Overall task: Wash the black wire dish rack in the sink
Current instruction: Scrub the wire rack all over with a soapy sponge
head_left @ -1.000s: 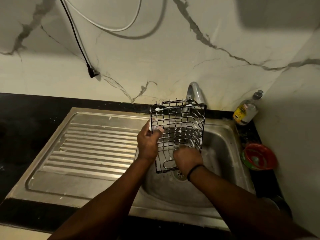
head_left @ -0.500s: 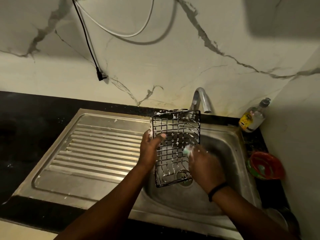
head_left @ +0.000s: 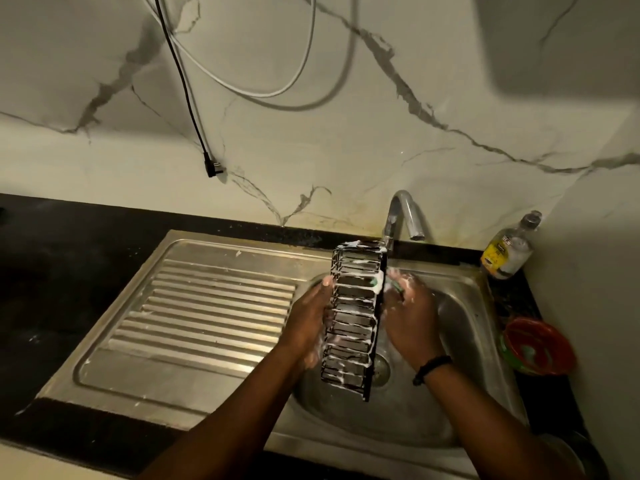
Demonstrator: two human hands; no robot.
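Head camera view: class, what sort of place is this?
Most likely a home kitchen: a steel sink with a ribbed drainboard, a curved tap on a marble-patterned wall, and a soapy black wire dish rack.

A: What carries the things?
B: A black desk holding a steel sink with ribbed drainboard.

A: What stands on it?
B: Beyond the right hand, a clear bottle; beside that hand, a red bowl.

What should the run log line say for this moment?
phase: scrubbing | left hand: holds soapy dish rack over sink | right hand: rubs green scrubber on rack
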